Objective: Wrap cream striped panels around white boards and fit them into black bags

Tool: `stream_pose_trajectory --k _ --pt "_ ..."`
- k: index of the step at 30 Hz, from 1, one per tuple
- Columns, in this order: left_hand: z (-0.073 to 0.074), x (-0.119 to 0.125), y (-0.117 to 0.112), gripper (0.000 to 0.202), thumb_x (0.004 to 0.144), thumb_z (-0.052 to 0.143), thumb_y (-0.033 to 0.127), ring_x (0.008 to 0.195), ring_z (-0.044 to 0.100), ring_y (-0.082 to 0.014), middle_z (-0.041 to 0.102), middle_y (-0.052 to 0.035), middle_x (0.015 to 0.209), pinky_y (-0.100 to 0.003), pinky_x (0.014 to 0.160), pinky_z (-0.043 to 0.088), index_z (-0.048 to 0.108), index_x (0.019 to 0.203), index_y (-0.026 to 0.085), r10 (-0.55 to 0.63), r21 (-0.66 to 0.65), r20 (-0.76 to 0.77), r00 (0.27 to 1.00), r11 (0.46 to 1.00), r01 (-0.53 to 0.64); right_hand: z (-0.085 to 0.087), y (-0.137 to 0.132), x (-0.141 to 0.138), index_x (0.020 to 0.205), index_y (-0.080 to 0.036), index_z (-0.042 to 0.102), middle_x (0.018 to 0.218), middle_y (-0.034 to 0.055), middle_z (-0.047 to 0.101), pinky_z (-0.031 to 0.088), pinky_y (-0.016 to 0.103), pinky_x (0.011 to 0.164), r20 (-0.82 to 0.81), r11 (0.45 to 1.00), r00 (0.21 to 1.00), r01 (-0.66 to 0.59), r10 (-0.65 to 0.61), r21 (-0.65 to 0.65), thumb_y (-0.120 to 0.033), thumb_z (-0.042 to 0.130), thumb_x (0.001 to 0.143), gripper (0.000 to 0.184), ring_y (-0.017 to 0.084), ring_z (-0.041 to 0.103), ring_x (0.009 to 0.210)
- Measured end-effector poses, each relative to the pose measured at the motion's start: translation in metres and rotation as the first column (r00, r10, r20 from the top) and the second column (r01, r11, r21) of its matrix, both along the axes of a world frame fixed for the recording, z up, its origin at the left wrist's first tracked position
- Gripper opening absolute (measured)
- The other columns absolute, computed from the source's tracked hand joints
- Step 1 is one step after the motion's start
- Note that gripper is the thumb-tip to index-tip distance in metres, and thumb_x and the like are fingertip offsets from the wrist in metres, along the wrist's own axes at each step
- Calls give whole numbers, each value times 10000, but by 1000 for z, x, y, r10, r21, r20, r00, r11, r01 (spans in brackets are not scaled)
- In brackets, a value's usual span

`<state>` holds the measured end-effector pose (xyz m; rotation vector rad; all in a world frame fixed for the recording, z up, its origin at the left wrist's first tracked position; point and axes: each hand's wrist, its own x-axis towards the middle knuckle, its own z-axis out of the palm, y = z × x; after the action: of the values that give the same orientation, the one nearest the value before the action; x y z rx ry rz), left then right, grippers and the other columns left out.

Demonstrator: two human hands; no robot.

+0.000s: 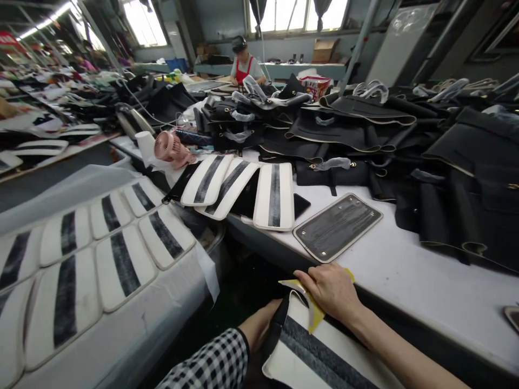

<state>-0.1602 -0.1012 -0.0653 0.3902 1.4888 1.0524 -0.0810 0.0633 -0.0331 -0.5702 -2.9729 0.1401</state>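
Note:
At the bottom of the view is a black-and-white bag piece (302, 359), white with a dark band along it and a black side edge. My left hand (263, 324) grips its left side, with the fingers mostly hidden behind it. My right hand (330, 289) is closed around a thin yellow sheet (316, 316) with pointed corners, held against the far end of the piece. Whether that sheet is stiff plastic or paper I cannot tell. Just beyond, a dark oblong panel (338, 227) with metal studs lies at the table's edge.
On the left, a covered table (162, 302) bears several white panels (125, 262) with dark stripes. More striped panels (273, 197) overlap at the white table's (417, 270) edge. A pink fan (170, 147) and piled black bags (340, 129) stand behind. A person in a red apron (243, 70) sits farther back.

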Motion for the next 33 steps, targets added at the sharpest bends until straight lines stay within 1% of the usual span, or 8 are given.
stream_pose_trajectory --k 4,6,13,20,24,26,29,33 --pt "-3 -6 4 685 793 424 763 735 670 -284 697 -100 773 -449 718 541 662 1040 169 127 -96 360 924 990 -99 3 1 -16 587 -198 627 619 49 671 284 330 655 29 996 996 -81 80 25 -534 289 1008 636 185 616 631" --pt "-5 -9 6 659 764 500 749 748 676 -286 702 -92 786 -447 734 544 657 1044 174 183 -135 400 898 981 -140 5 3 -23 582 -198 631 607 53 667 263 327 625 51 992 991 -122 121 27 -541 274 1008 653 180 615 611" --pt "-25 -8 16 484 901 462 561 938 683 -283 722 -104 863 -409 901 514 643 1104 160 301 -204 269 915 946 -251 11 12 -48 599 -185 650 627 53 686 236 305 585 123 912 903 -407 411 -60 -537 273 1008 658 148 615 595" --pt "-45 -29 18 443 862 580 543 1163 598 -295 705 -116 1098 -398 970 480 661 1125 196 380 -71 -57 923 921 -384 9 17 -59 626 -178 637 627 53 679 261 306 612 120 820 811 -563 572 -103 -499 257 1016 632 143 606 597" --pt "-15 -40 -3 621 957 353 579 1172 595 -256 621 -144 1284 -386 1024 447 534 1324 113 444 105 -110 889 895 -434 6 19 -58 633 -172 632 631 57 677 256 312 609 93 813 808 -575 581 -88 -488 258 1019 624 147 601 595" --pt "11 -36 -16 575 921 490 539 1167 596 -248 629 -117 1285 -363 1035 445 540 1343 151 367 293 -185 911 906 -306 6 20 -57 642 -171 634 641 55 681 260 313 614 92 809 804 -581 587 -91 -474 262 1021 611 148 603 599" --pt "42 -26 -27 566 787 723 378 1093 619 -259 678 -69 1195 -353 981 485 587 1315 227 161 252 -499 851 967 -35 6 20 -56 653 -170 642 645 61 683 270 315 627 102 806 799 -585 592 -94 -461 247 1024 615 152 607 608" --pt "50 -17 -24 443 853 629 317 1039 634 -252 687 -79 1141 -343 931 507 613 1284 217 85 152 -654 752 988 21 7 19 -57 654 -169 651 640 70 684 274 319 635 101 796 790 -596 605 -105 -460 246 1024 621 156 608 610"
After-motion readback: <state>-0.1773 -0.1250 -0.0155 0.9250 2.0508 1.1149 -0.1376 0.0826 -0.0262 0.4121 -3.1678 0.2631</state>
